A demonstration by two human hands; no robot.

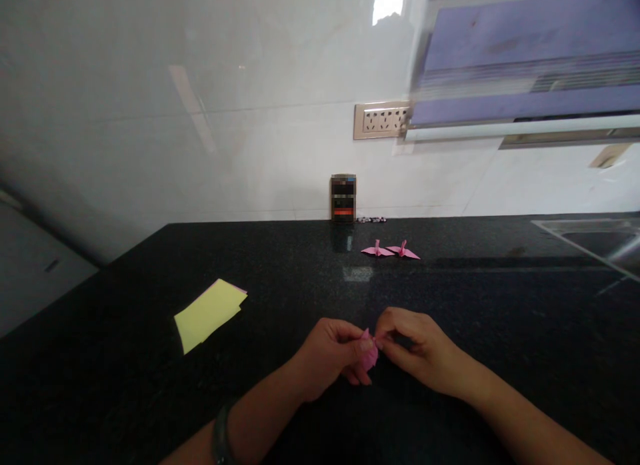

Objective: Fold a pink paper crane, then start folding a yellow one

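Pink paper (pixel 371 360), black counter (pixel 295 272), white wall (pixel 275 152) behind.

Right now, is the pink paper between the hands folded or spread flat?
Folded. The pink paper is a small, pointed piece pinched in the left hand, the right hand at its edge; exact shape unclear.

Open lanes left and right on the bench (pixel 285 272)
Bare stone runs back to the wall (pixel 280 158) between the yellow sheets (pixel 210 315) and the left hand (pixel 330 358), and rightward from the right hand (pixel 423 348) to the sink (pixel 565 236). Ahead, two pink paper cranes (pixel 377 251) stand in the way, an upright dark device (pixel 343 200) farther back; folded pink paper (pixel 371 358) bridges the hands.
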